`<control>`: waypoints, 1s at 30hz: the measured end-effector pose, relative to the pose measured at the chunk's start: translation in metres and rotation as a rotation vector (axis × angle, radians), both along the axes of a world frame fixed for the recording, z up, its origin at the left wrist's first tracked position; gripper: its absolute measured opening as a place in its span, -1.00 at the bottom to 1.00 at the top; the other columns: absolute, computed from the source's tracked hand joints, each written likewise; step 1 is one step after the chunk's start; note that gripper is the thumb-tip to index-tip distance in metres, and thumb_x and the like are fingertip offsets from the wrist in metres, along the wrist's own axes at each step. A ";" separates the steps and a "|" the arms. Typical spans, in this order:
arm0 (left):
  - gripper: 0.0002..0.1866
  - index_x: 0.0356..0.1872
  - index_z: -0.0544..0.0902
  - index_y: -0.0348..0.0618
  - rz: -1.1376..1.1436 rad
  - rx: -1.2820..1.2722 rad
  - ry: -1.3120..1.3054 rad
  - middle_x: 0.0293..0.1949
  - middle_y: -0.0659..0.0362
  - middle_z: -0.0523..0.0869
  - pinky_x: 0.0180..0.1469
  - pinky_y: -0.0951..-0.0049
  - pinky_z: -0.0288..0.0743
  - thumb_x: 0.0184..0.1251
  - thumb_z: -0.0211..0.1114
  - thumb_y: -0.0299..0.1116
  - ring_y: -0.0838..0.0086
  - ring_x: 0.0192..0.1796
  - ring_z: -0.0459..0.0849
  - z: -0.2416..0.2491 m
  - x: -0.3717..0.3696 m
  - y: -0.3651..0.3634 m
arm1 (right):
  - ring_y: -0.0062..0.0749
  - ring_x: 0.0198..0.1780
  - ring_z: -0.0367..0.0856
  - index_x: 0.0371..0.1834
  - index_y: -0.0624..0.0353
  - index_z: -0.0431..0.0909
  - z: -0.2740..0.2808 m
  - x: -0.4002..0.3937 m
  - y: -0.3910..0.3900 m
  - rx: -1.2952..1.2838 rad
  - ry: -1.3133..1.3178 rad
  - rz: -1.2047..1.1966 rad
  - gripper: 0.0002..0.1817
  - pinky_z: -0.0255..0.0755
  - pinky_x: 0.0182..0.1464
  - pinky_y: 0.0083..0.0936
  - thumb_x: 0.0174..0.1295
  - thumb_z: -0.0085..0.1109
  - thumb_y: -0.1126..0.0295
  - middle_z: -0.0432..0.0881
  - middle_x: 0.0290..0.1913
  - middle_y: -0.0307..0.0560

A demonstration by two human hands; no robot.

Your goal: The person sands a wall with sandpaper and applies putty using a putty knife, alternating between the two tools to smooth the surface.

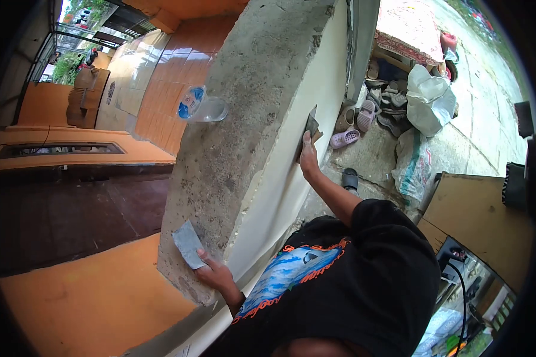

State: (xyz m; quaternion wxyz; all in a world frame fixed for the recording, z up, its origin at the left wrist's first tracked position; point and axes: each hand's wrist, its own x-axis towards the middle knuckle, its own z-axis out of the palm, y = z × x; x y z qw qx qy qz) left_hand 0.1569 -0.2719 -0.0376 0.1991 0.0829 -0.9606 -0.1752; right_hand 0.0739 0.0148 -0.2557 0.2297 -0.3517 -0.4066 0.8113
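Observation:
My left hand (215,275) rests at the near end of the rough concrete wall top (244,89), its thumb pressed over a flat grey rectangular plate (187,244). The plate lies over the concrete surface. Farther along, my right hand (308,157) grips a scraper (311,121) with a dark flat blade and a brown part beside the thumb. The blade lies along the smooth whitish side face (280,169) of the wall. On the wall top stands a clear plastic cup (211,110) with a blue label, apart from both hands.
Shoes and purple clogs (345,138) lie on the ground right of the wall. Beyond them are a white sack (429,101) and a striped sack (413,166). A brown board (476,214) stands at the right. Orange tiles (178,74) cover the floor left of the wall.

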 end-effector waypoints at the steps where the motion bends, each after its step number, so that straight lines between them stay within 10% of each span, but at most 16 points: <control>1: -0.40 -0.06 0.49 -0.58 0.001 -0.003 0.004 -0.07 -0.32 0.56 0.00 0.09 0.35 0.42 -0.07 -0.03 -0.19 -0.01 0.51 0.004 -0.001 0.011 | -0.35 0.27 0.25 0.32 0.39 0.11 -0.020 -0.014 0.029 -0.051 0.043 -0.009 -0.12 0.04 0.33 -0.53 0.28 -0.26 -0.27 0.30 0.27 -0.01; 16: -0.51 0.01 0.42 -0.61 0.114 0.048 0.311 0.00 -0.28 0.54 0.08 0.20 0.38 0.44 -0.01 -0.21 0.00 0.04 0.55 -0.001 0.000 0.030 | 0.02 0.28 0.30 0.22 0.47 0.26 -0.079 -0.115 0.319 0.211 -0.429 0.009 -0.04 0.15 0.26 -0.32 0.23 -0.39 -0.35 0.34 0.23 0.29; 26: -0.51 0.05 0.43 -0.57 -0.073 0.087 0.121 0.03 -0.31 0.52 0.08 0.19 0.36 0.41 0.01 -0.20 -0.08 0.07 0.52 0.006 0.007 0.011 | -0.01 0.24 0.36 0.23 0.36 0.28 -0.069 -0.006 0.060 0.129 -0.283 0.160 -0.22 0.15 0.27 -0.39 0.31 -0.28 -0.21 0.45 0.15 0.25; 30: -0.47 0.11 0.41 -0.48 -0.239 -0.170 0.042 0.15 -0.23 0.44 0.22 0.11 0.23 0.41 -0.05 -0.12 -0.04 0.23 0.37 0.019 0.006 0.022 | -0.01 0.43 0.02 0.40 0.22 0.00 0.011 0.058 -0.049 0.395 -0.108 0.319 -0.29 -0.03 0.37 -0.40 0.37 -0.29 -0.08 0.06 0.39 0.30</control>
